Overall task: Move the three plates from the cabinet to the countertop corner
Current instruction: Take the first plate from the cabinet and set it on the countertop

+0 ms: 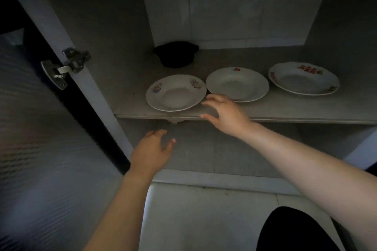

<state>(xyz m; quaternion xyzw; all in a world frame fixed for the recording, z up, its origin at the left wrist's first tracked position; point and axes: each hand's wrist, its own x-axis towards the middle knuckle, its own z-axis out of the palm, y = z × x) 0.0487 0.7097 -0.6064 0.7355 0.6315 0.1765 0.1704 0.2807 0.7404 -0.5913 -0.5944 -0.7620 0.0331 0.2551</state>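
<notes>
Three white plates lie side by side on the cabinet shelf [285,108]. The left plate [175,92] has small flower prints, the middle plate [237,83] a red mark at its far rim, the right plate [304,78] red flowers and a wavy rim. My right hand [224,113] is open at the shelf's front edge, fingers spread just in front of the gap between the left and middle plates, holding nothing. My left hand [153,149] is open below the shelf, lower and to the left, also holding nothing.
A small black pot [175,54] sits at the back of the shelf behind the left plate. The cabinet door [40,149] stands open on the left, its metal hinge [65,67] on the frame. A lower shelf [214,149] lies beneath. Something dark [289,234] shows at the bottom right.
</notes>
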